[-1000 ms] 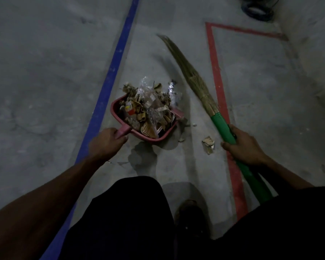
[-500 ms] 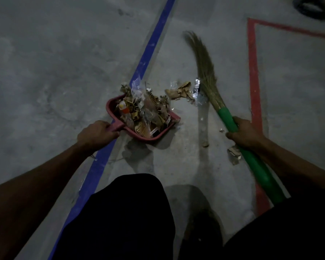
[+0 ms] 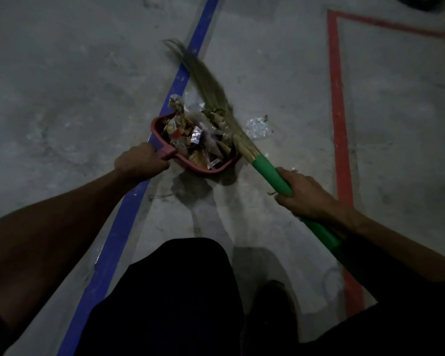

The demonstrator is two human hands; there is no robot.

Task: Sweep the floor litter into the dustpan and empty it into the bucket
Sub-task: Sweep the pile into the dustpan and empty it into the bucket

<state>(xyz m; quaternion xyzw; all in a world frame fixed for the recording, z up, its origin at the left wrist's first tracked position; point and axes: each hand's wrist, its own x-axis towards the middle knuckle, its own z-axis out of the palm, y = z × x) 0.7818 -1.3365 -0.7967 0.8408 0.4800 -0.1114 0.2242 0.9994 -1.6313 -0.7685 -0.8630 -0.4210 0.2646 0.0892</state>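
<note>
Legs: dark trousers (image 3: pixel 170 299) at the bottom edge, a dark shoe (image 3: pixel 270 304) beside them.
Right hand (image 3: pixel 306 194): fingers wrapped round the green handle of the broom (image 3: pixel 270 173).
Left hand (image 3: pixel 139 163): clenched on the handle of the red dustpan (image 3: pixel 162 136), which sits on the concrete floor (image 3: pixel 62 86) against the blue line (image 3: pixel 123 222).
Litter (image 3: pixel 195 140): wrappers and scraps heaped in the pan; any print is too small to read.
Bristles: lying across the pan's right side, blurred.
Stray wrapper (image 3: pixel 257 127): clear, crumpled, on the floor just right of the bristles.
Red line (image 3: pixel 337 98): farther right.
</note>
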